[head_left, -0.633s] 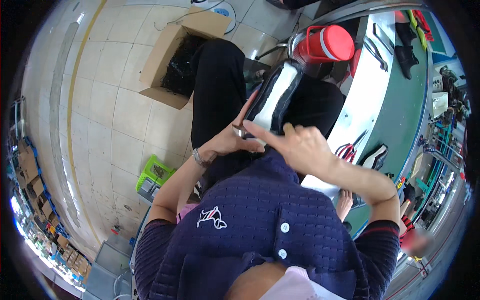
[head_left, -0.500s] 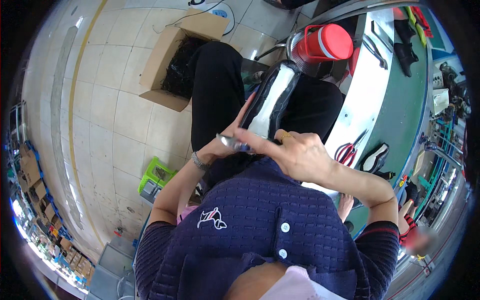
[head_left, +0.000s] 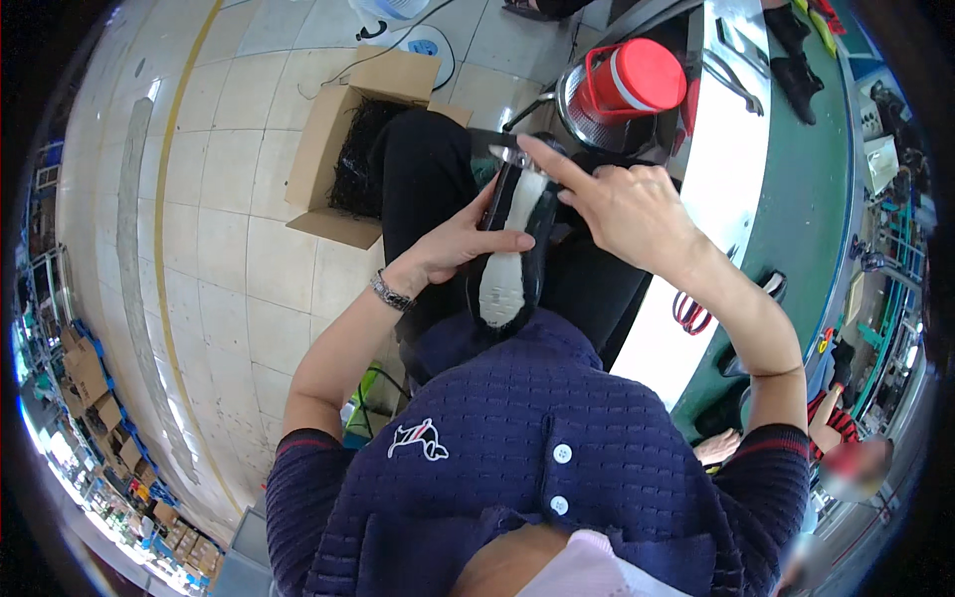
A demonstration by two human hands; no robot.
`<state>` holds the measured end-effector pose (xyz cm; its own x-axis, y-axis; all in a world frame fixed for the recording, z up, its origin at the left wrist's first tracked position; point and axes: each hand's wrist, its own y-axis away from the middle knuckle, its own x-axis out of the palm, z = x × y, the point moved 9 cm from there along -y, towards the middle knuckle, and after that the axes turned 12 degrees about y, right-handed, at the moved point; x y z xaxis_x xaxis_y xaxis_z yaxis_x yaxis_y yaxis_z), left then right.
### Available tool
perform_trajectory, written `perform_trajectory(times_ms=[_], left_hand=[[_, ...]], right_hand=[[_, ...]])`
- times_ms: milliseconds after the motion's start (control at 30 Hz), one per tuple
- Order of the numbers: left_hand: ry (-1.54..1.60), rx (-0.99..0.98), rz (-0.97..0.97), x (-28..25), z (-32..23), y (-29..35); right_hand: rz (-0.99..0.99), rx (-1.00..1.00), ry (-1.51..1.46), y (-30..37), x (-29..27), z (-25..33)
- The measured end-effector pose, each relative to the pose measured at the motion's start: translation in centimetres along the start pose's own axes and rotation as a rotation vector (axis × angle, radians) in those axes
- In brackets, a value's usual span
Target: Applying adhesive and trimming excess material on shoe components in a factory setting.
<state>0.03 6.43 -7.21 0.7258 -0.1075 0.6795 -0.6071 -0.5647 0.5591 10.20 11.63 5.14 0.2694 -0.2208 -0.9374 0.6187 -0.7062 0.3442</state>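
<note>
A black shoe (head_left: 503, 284) with a pale strip along its underside is held bottom up over my lap, its near end close to my shirt. My left hand (head_left: 460, 241) grips it from the left side, thumb laid across the pale strip. At the far end of the shoe, my right hand (head_left: 632, 209) is closed around a small silver metal tool (head_left: 512, 156), index finger stretched along it. The tool touches or hovers just over the shoe's end; I cannot tell which. Its handle is hidden in my palm.
Left of my knees stands an open cardboard box (head_left: 308, 169) with black scraps. A red lidded bucket (head_left: 647, 75) sits on a stool ahead. On the right runs a green-topped bench (head_left: 811, 199) with red-handled pliers (head_left: 688, 313) and dark shoes. Another person's hand (head_left: 718, 448) shows at right.
The shoe has turned, so its near end now lies by my shirt. My left thumb has come onto the underside. My right hand has moved with the tool to the far end.
</note>
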Motion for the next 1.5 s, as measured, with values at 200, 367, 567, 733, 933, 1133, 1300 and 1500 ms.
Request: perform_trajectory(times_ms=[200, 367, 567, 733, 933, 1133, 1300, 1500], left_hand=[[-0.022, -0.042, -0.018, 0.3, 0.0, 0.0], [-0.026, -0.011, -0.008, 0.4, -0.3, 0.2], [-0.024, -0.038, -0.025, 0.8, -0.4, -0.1], [-0.065, -0.021, -0.08, 1.1, -0.3, -0.3], [-0.321, 0.305, 0.028, 4.2, -3.4, 2.7], [-0.694, 0.865, 0.043, 5.8, -9.1, 5.7], [-0.592, 0.885, 0.019, 3.6, -10.3, 6.6], [-0.545, 0.837, 0.099, 3.7, -9.3, 6.1]], right_hand=[[-0.12, 0.047, -0.138, 1.2, 0.5, 0.4], [-0.077, 0.13, -0.153, 3.0, -0.6, -0.4], [-0.132, 0.242, -0.298, 2.8, 2.9, -0.2], [-0.218, 0.301, -0.443, 3.9, 0.3, -1.5], [-0.398, 0.822, -0.68, 11.7, 5.7, -9.3], [-0.098, 1.138, -0.213, 18.3, 17.4, -16.4], [-0.124, 1.189, -0.217, 19.2, 20.9, -16.1], [-0.607, 0.603, -0.746, 10.3, 10.3, -8.3]])
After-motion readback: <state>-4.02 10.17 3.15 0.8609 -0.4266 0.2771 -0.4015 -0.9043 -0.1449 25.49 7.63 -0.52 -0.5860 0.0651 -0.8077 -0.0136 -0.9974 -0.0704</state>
